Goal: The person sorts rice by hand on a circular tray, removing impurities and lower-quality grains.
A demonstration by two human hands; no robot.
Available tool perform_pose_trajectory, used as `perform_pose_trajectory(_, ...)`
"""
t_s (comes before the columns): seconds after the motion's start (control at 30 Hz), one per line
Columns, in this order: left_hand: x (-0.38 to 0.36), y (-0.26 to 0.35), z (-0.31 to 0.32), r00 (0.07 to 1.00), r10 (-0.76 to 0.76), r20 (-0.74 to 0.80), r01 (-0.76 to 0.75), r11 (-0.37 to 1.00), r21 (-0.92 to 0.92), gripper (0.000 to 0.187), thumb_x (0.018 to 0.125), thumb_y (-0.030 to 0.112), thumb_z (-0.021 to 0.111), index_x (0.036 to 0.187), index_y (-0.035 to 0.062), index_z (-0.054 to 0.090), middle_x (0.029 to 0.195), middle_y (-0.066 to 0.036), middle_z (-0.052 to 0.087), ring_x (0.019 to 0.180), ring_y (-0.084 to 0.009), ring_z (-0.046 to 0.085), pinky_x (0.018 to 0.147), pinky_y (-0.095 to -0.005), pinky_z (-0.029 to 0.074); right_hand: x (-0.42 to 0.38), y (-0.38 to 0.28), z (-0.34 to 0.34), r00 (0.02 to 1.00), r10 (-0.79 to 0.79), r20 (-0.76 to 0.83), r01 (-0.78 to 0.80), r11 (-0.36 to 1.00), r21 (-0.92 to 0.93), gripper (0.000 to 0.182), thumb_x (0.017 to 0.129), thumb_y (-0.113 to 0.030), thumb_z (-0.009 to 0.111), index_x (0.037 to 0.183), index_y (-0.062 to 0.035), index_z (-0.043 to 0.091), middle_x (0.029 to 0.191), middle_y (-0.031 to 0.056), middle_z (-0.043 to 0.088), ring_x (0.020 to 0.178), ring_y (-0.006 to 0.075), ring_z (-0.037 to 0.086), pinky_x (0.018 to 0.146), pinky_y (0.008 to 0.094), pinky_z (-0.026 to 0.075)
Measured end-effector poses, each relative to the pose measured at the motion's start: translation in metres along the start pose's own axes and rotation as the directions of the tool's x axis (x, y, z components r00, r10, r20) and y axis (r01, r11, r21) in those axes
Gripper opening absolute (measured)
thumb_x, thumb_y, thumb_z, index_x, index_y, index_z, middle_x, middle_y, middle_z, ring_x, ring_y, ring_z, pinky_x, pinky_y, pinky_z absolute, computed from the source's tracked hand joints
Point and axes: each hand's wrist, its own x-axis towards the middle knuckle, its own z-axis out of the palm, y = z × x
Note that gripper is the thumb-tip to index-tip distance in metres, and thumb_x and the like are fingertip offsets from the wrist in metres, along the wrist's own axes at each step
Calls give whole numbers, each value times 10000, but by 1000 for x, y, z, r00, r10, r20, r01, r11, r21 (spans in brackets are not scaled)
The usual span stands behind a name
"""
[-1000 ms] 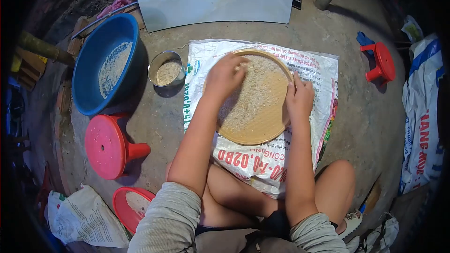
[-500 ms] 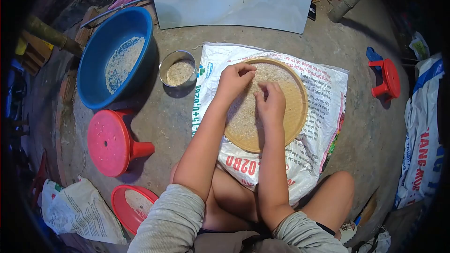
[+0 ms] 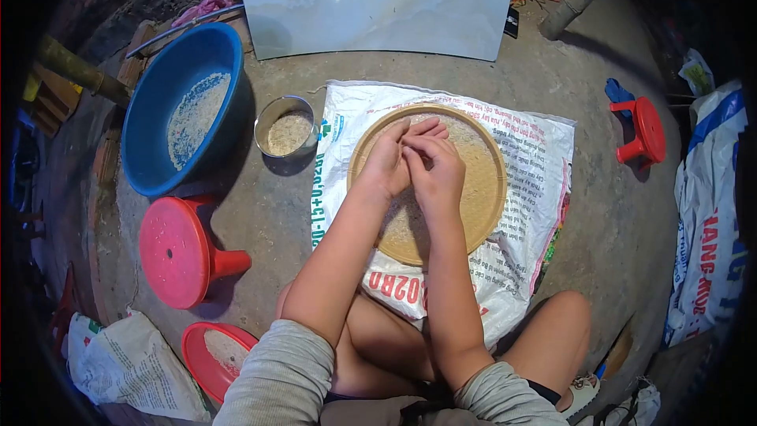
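Over a round woven tray [image 3: 498,213] of pale grain, my two hands meet. My left hand [image 3: 389,159] is turned palm up with its fingers stretched out. Against that palm, the fingertips of my right hand [image 3: 436,172] are pinched together; whatever they hold, if anything, is too small to make out. Loose grain [image 3: 402,225] covers part of the tray's bottom, partly hidden beneath my hands and forearms. The tray lies on a flattened white printed sack [image 3: 544,158].
Left of the sack stand a metal pot [image 3: 303,146] of grain and a large blue basin [image 3: 142,138] holding more. Nearer are a red stool [image 3: 169,248] and a red basin [image 3: 193,359]. Another red stool [image 3: 650,130] sits at right. A glossy slab [image 3: 378,16] lies ahead.
My hands have come together. The left has turned palm up with its fingers straightened, and the right has moved left, its fingertips now at the left palm. The whole view has shifted slightly.
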Motion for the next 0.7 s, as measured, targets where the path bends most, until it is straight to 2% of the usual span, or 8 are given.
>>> perform_pose_trajectory(0.07,0,1,-4,1000,8,-14,-7,999,53,440,1013,218,284,1277,-101,433,1255,-234,524,1191,-299,518,1034,-384,430,0,1,-4,980,-198,24,200,976,-90,174,763,-40,659,930,-42,708,958,102,671,913,263,607,860,364,448)
perform_pose_trajectory(0.13,-3,7,-3,998,9,-62,-10,1000,-18,427,1010,204,287,1272,-99,437,1254,-233,527,1192,-302,520,1025,-397,441,-4,5,-23,984,-178,-30,175,982,-72,176,774,-59,655,941,-56,710,1021,87,662,989,260,582,915,371,417)
perform_pose_trajectory(0.2,-3,13,-4,995,2,-104,-12,996,-93,416,1007,189,289,1268,-96,441,1253,-231,530,1193,-304,523,1017,-410,452,-9,18,-43,994,-47,-95,28,982,-184,171,776,-72,661,939,-56,710,1067,86,644,1014,264,567,911,374,427)
perform_pose_trajectory(0.33,-1,16,-10,987,59,-148,-74,992,-98,401,1000,172,279,1238,-97,458,1202,-250,554,1145,-317,560,993,-421,474,-22,34,-56,980,-197,7,180,878,-443,172,770,-77,674,937,-59,709,1087,81,631,1029,263,555,911,377,431)
perform_pose_trajectory(0.47,-4,13,-6,977,38,-208,-42,999,-13,409,1000,184,276,1240,-90,463,1224,-242,546,1158,-320,552,992,-419,470,-29,54,-39,969,-248,13,239,914,-329,156,756,-24,681,902,-64,718,995,87,647,929,255,582,838,350,477)
perform_pose_trajectory(0.53,-3,14,-6,974,29,-223,-27,1000,12,413,1001,191,275,1239,-88,466,1232,-239,544,1160,-320,551,994,-419,468,-28,54,-34,996,-82,17,84,962,-260,138,764,11,663,878,-47,714,934,95,644,840,253,608,762,316,498)
perform_pose_trajectory(0.67,-1,10,-8,977,22,-213,-21,1000,6,414,996,183,283,1253,-88,461,1250,-233,538,1177,-321,538,1008,-426,454,-19,41,-30,999,-6,38,13,979,-203,140,767,12,640,887,-30,699,924,112,637,784,297,612,752,336,502)
perform_pose_trajectory(0.7,-1,9,-7,980,25,-198,-23,1000,11,407,989,166,294,1258,-91,458,1254,-232,538,1183,-323,533,1015,-434,448,-18,33,-24,998,55,-15,-55,998,0,158,763,29,625,889,-29,700,913,117,636,793,294,617,758,334,503)
